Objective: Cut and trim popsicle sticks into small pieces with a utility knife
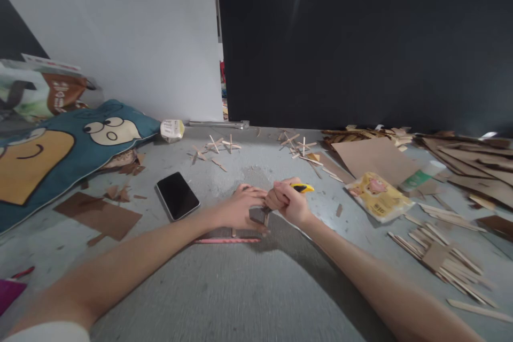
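My right hand (289,203) is closed around a yellow utility knife (302,188), whose rear end sticks out past the fist; the blade is hidden. Close beside it, my left hand (242,208) bends over a small brown strip (266,218), with thumb and fingers on either side of it. The strip looks like cardboard or wood, partly covered by the hands. A pink twisted stick (228,241) lies flat just in front of the left hand. Left of that hand rests a black-screened phone (178,195).
Crossed wooden sticks (231,144) stand toward the back. On the right lie a yellow packet (379,196), a green-and-white tube (422,175), loose craft sticks (441,259) and cardboard sheets (372,157). On the left are a blue cushion (92,149) and a cardboard piece (98,215).
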